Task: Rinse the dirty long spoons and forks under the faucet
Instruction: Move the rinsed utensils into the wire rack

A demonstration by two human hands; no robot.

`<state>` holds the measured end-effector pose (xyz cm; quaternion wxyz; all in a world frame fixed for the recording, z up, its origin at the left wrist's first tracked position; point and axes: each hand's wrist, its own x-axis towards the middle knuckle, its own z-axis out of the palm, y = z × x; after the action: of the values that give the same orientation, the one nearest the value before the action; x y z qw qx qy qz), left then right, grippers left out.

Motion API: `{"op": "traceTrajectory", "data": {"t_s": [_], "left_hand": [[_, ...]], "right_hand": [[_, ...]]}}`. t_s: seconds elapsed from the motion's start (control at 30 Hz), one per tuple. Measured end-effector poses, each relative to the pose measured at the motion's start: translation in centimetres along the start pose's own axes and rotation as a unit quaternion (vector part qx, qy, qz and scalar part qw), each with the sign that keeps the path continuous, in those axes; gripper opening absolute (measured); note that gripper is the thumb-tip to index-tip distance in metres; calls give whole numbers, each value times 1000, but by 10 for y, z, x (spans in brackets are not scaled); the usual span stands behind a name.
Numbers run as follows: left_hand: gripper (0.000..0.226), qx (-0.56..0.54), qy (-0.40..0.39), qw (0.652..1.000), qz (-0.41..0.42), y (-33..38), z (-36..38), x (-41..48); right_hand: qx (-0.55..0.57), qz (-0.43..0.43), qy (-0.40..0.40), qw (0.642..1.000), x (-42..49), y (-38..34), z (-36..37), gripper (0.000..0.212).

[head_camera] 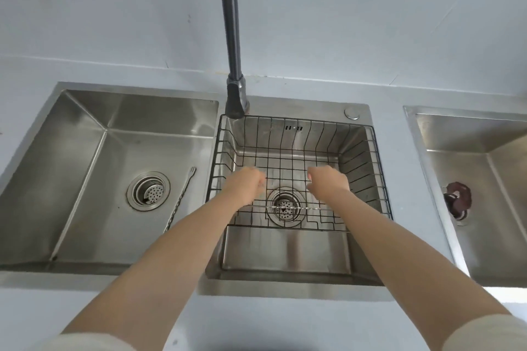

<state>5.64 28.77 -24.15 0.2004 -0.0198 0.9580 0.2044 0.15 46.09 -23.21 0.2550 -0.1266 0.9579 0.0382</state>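
Both hands reach over the wire basket (368,151) set in the middle sink basin. The left hand (246,181) and right hand (328,179) are curled into loose fists, holding nothing visible. A long twisted-handle utensil (296,209) lies across the basket bottom above the drain. A long fork (181,199) rests in the left basin (85,128), tines away. The faucet (235,94) stands between the basins.

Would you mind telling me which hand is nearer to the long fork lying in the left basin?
Left. The left hand hovers over the wire basket, just right of the fork; the right hand is farther right.
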Motion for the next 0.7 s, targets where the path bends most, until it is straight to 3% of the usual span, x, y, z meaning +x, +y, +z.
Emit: {"op": "traceTrajectory", "data": {"t_s": [0.17,0.3,0.47,0.7], "left_hand": [[20,-25,115,993,4,-31,-42,-23],[21,-36,160,984,-71,-75,-67,-44],[24,-45,134,973,-184,-137,-65,-69],[26,-127,38,948,-288,-185,-3,-81]], "right_hand": [[21,-60,91,994,-1,-58,-35,25],[19,-121,119,985,-1,-114,-55,25],[12,-190,95,977,7,-182,-56,29],[-112,-258,18,959,40,-259,-8,36]]}}
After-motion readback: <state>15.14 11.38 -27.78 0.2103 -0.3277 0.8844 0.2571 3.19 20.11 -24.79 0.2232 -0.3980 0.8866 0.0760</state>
